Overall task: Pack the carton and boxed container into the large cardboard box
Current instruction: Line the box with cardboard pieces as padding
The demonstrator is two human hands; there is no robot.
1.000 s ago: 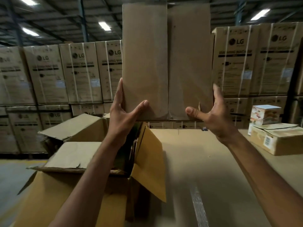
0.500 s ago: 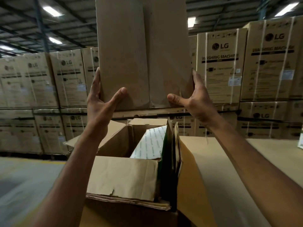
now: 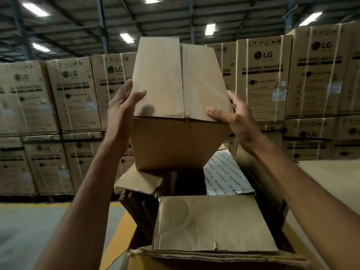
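A plain brown carton (image 3: 175, 141) hangs tilted in the air, its taped face (image 3: 161, 78) turned toward me, just above the large cardboard box (image 3: 210, 225). My left hand (image 3: 121, 114) presses flat against the carton's left side, fingers straight and thumb laid on the taped face. My right hand (image 3: 235, 117) grips the right edge, thumb on the face and fingers wrapped behind. The large box stands open below with its flaps spread. A white printed sheet (image 3: 226, 176) leans inside it. The boxed container is not in view.
Stacked washing machine cartons (image 3: 263, 78) form a wall behind. A flat cardboard surface (image 3: 331, 184) lies to the right of the open box. Grey floor with a yellow line (image 3: 116, 227) is at the left.
The carton has tipped from upright to tilted and come down toward the open box. My view has shifted, so the box's near flap now fills the lower middle.
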